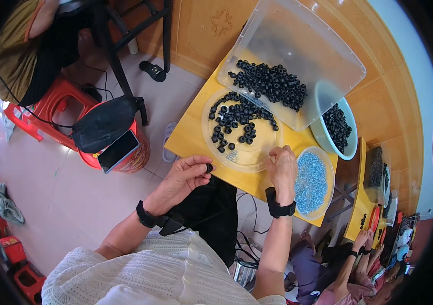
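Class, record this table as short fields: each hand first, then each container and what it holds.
Left hand: holds one black bead at the fingertips
Right hand: at the round tray's right edge; whether it holds anything is unclear
Round tray: loose black beads
Clear box: heaped black beads
Pale blue-green bowl: black beads
Shallow dish: small light-blue pieces
Table: yellow

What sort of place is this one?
Probably a small hand-assembly workshop: a clear plastic bin of black ring-like pieces, a red plastic stool, and another person's hands at a second yellow table.
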`<act>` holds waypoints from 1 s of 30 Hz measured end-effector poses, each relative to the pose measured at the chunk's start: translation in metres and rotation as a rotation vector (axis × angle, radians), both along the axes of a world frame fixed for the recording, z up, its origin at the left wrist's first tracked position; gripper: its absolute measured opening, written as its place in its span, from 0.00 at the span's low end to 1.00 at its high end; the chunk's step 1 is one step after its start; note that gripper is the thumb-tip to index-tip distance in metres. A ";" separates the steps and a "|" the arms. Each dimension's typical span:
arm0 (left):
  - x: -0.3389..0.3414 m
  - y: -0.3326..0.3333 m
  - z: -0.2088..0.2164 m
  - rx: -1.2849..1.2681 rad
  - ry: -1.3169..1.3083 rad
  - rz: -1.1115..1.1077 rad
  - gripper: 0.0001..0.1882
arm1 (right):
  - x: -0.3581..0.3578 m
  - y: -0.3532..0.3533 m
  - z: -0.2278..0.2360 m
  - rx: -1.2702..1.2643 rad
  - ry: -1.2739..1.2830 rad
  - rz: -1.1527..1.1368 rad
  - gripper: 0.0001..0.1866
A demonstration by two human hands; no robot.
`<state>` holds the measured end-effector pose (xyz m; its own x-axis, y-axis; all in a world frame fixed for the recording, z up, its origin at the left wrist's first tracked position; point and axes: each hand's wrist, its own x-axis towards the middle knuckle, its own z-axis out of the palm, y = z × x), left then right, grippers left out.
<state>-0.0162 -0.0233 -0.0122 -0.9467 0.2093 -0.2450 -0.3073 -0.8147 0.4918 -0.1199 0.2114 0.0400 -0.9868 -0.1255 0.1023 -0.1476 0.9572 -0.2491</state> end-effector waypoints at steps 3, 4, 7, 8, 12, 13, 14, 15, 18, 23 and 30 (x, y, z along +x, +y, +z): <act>0.001 0.000 0.000 -0.008 -0.011 -0.015 0.11 | -0.005 -0.006 -0.001 0.089 -0.006 0.066 0.08; 0.001 0.000 0.000 -0.009 -0.012 -0.020 0.11 | -0.007 -0.007 -0.001 0.125 -0.006 0.089 0.08; 0.000 0.000 0.000 -0.018 -0.004 -0.013 0.11 | -0.016 -0.001 -0.017 0.132 0.039 0.131 0.05; 0.000 0.000 -0.001 -0.016 -0.004 -0.015 0.11 | -0.017 0.001 -0.020 0.134 0.039 0.136 0.04; 0.000 -0.002 0.001 -0.015 -0.010 -0.016 0.11 | -0.016 0.000 -0.029 0.228 0.061 0.153 0.04; 0.000 -0.002 0.001 -0.015 -0.014 -0.017 0.11 | -0.014 -0.001 -0.030 0.273 0.071 0.155 0.04; 0.001 -0.002 0.000 -0.011 -0.004 -0.015 0.11 | -0.011 -0.004 -0.030 0.301 0.076 0.150 0.04; 0.001 -0.003 -0.001 -0.007 0.005 -0.013 0.11 | -0.009 -0.007 -0.030 0.328 0.082 0.145 0.05; 0.002 -0.002 -0.001 0.003 0.015 -0.012 0.11 | -0.003 -0.012 -0.032 0.434 0.114 0.126 0.05; 0.003 -0.003 0.001 0.008 0.012 -0.015 0.11 | 0.000 -0.017 -0.031 0.470 0.133 0.102 0.05; 0.004 -0.003 0.003 0.004 0.008 -0.005 0.10 | 0.000 -0.015 -0.034 0.400 0.092 0.091 0.08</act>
<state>-0.0122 -0.0262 -0.0097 -0.9475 0.2155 -0.2363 -0.3078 -0.8151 0.4908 -0.1203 0.1960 0.0058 -0.9588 -0.2599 0.1148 -0.2407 0.9577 0.1577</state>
